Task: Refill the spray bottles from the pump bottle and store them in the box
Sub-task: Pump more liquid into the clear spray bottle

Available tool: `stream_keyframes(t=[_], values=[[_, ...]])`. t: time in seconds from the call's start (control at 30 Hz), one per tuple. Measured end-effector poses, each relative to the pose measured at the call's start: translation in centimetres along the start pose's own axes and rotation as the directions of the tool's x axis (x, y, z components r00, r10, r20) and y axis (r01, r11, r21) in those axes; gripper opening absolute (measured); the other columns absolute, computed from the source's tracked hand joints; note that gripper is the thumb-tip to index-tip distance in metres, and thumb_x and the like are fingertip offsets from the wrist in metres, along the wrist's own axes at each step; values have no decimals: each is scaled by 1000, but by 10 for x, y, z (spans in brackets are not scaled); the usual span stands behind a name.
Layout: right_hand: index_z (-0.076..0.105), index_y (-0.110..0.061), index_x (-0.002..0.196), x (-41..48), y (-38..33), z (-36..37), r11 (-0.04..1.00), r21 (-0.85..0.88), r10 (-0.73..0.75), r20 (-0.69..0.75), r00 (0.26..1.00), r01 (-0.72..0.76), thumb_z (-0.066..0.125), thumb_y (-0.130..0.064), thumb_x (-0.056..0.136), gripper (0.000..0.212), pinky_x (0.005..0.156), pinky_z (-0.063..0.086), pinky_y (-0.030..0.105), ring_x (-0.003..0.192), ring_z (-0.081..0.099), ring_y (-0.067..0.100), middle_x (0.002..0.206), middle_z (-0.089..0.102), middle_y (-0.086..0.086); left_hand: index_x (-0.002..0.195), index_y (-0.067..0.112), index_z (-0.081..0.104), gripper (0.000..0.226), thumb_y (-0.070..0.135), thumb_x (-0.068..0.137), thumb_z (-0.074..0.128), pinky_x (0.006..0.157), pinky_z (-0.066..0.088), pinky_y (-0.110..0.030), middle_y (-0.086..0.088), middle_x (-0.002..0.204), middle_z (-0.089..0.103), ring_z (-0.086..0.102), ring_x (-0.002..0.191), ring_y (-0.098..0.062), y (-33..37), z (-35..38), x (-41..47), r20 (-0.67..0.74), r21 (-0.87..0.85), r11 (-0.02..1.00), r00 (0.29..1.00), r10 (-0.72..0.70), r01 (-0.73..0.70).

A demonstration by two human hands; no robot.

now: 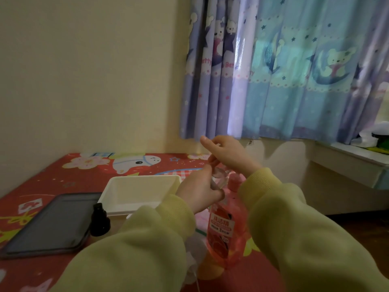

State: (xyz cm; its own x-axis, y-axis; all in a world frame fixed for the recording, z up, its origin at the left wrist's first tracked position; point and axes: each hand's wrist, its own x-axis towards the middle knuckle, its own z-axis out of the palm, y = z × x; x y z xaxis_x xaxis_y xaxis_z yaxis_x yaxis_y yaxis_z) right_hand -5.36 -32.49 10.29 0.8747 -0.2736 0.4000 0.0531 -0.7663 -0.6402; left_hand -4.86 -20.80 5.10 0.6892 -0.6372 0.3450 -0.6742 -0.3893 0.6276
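On red mat: white box, black spray bottle, tablet; sleeve overlaps box.

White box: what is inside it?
The white box shows only bare white floor, no bottles. Its near right corner is hidden behind the left hand and sleeve.

Cream wall — bear-print blue curtain, white desk at right.
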Motion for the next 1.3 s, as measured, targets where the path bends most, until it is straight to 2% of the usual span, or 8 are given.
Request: stream_keyframes(t=[0.1,0.23,0.37,0.53,0.7,0.97,1.13,1.3], values=[[54,-22,71,1,2,-1,999,-34,-34,-36,999,33,48,-58,86,40,74,57,40,68,69,20,67,69,3,112,12,47,41,17,75,64,77,49,-34,4,85,60,60,91,-19,1,0,1,-8,-1,1000,1000,3,-3],[58,-22,75,1,14,7,1000,-6,-22,-72,997,21,47,-66,80,46,76,56,42,67,68,19,64,68,0,101,16,46,31,16,75,63,71,43,-29,0,86,63,61,90,-21,-5,11,1,-16,-12,1000,1000,-12,12],[63,-16,89,-1,14,8,1000,-13,-7,-55,998,7,47,-64,82,51,72,57,40,67,69,17,68,69,1,95,26,41,31,19,76,64,71,43,-28,13,72,54,59,82,-16,-8,14,-1,-13,-49,999,1000,-20,19],[60,-15,78,0,6,5,998,-61,7,19,1000,-6,47,-59,86,47,71,57,40,70,70,23,68,69,5,103,16,46,33,19,75,64,71,46,-30,12,74,55,59,83,-16,-3,6,0,3,-13,1000,1000,-24,25],[54,-17,73,4,0,-2,1000,11,12,17,1000,-12,44,-56,90,43,52,46,25,62,67,19,67,68,6,112,14,48,42,18,73,64,74,49,-33,7,79,60,61,84,-17,0,1,3,-8,-31,999,1000,-9,9],[56,-16,71,3,16,9,999,47,20,-26,999,-19,46,-61,85,48,70,59,41,64,69,23,62,66,6,110,14,48,39,17,74,63,78,50,-35,4,83,62,62,87,-19,-7,13,-1,6,-29,999,999,-40,41],[61,-9,90,0,4,2,998,29,53,32,998,-54,44,-56,89,50,45,46,20,59,65,16,65,65,4,103,17,47,33,18,74,63,82,50,-39,2,86,64,62,91,-20,-3,6,-2,-6,-5,1000,1000,-25,25],[57,-13,80,2,1,-2,999,23,22,8,1000,-22,42,-57,89,48,49,47,23,59,65,15,70,69,7,112,13,48,42,17,74,63,80,50,-38,5,82,60,62,89,-19,0,4,0,-31,-7,1000,1000,1,-2]])
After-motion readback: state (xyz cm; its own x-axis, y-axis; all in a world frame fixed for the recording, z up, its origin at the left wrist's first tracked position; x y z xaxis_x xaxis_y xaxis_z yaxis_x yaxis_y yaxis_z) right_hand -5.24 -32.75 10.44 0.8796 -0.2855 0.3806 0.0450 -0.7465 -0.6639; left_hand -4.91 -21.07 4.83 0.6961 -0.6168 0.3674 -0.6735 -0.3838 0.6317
